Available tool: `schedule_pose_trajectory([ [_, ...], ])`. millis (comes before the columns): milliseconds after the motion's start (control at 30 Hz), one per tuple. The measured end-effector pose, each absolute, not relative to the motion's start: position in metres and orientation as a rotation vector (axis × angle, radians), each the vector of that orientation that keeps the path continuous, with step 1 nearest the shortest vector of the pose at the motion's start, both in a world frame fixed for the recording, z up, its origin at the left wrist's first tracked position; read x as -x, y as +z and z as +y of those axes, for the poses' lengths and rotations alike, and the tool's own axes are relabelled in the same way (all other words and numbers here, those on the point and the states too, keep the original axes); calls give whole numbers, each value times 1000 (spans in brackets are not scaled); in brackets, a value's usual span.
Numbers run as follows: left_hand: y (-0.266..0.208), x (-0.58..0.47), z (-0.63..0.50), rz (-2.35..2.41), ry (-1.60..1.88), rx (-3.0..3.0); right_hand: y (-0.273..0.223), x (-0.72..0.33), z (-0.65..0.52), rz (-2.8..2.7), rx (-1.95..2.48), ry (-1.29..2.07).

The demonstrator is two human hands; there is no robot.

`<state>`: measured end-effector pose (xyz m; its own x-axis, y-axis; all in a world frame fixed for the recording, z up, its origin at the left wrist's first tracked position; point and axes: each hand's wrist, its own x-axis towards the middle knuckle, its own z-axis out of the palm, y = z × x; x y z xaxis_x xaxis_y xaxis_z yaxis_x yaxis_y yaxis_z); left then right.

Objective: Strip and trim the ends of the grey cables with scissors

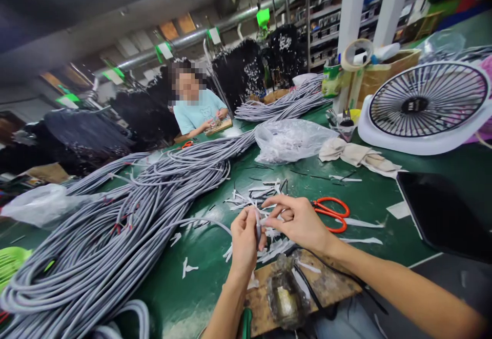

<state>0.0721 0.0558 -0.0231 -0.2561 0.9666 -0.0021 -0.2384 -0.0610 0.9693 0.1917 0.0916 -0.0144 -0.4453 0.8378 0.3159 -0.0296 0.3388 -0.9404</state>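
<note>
Head cam: gray cable (258, 229) end roughly upright between left hand (245, 234) and right hand (302, 221).
Left's curled snugly around it, cable trailing off leftward; right's half-curled, fingertips right beside it, can't tell if they're pinching.

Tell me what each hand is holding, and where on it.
The left hand holds a grey cable near its end. The right hand has its fingertips at that end; what exactly they pinch cannot be told.

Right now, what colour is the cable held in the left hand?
The cable is grey, best seen in the head view.
</note>
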Motion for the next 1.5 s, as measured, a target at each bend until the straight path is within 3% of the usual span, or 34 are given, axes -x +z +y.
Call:
schedule_pose_trajectory([
  [233, -20, -66, 60, 1114, 1416, -829, -15, -194, 96, -1745, 755, 1134],
  [433, -10, -57, 53, 1205, 1158, -1249, -8, -201, 99, -1734, 812, 984],
  [667, -3, -57, 43, 1405, 1366, -1632, -5, -208, 105, -1731, 887, 724],
  [1000, -3, -53, 41, 1665, 1379, -1699, -4, -208, 104, -1700, 677, 1299],
  [1500, -6, -64, 42, 1590, 1265, -1619, -10, -203, 102, -1770, 714, 1215],
])
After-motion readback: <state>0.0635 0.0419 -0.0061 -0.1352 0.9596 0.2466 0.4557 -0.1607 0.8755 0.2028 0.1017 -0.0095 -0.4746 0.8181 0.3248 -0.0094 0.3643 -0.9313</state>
